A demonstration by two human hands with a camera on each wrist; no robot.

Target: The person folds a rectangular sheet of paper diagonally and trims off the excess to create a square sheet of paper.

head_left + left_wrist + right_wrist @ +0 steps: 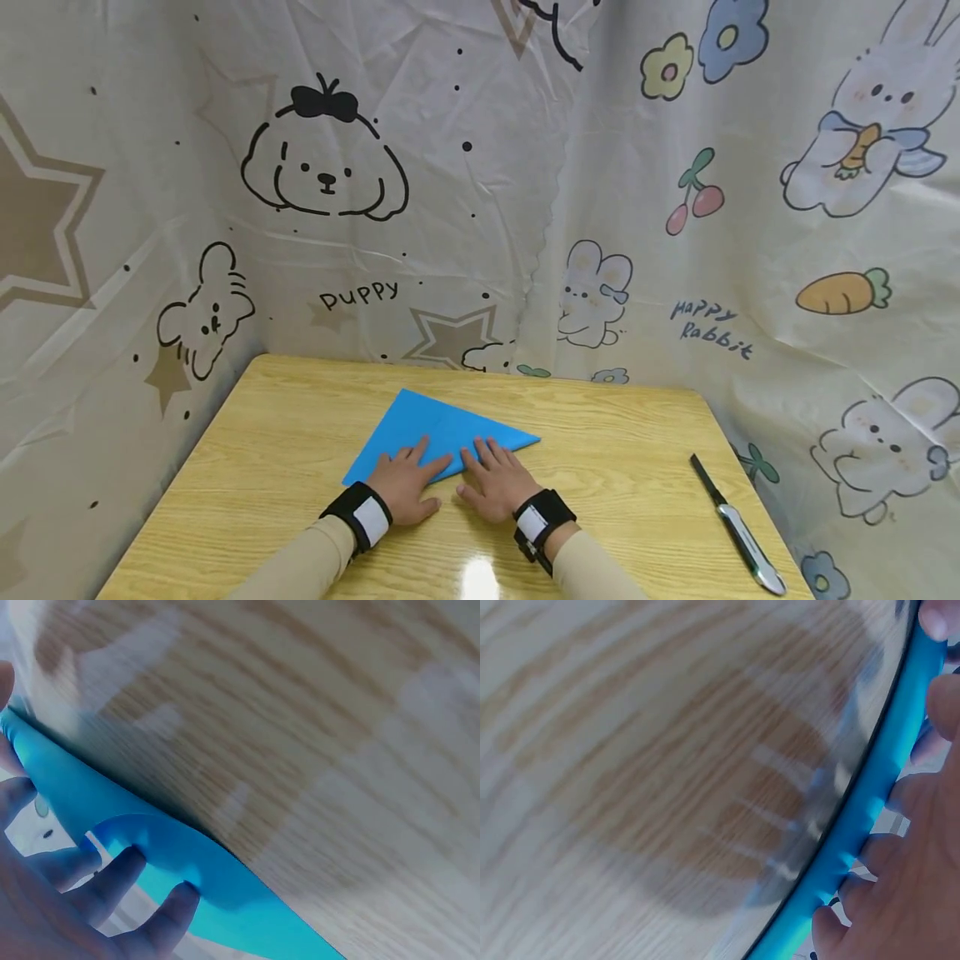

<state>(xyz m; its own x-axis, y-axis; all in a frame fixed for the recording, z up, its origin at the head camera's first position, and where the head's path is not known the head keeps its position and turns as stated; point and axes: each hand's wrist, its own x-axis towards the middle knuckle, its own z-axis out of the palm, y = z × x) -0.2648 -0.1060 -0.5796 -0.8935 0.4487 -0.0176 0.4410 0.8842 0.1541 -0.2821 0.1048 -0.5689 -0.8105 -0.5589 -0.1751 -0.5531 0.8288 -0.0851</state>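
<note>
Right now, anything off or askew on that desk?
Nothing damaged or spilled. Blue folded paper lies flat under the left hand and right hand, both pressing its near edge. A utility knife lies apart, near the table's right edge.

Wooden table (637,467) with a glossy top. Utility knife (737,525) lies on the table near its right edge. Cartoon-print curtain (465,192) hangs behind the table and along both sides.
</note>
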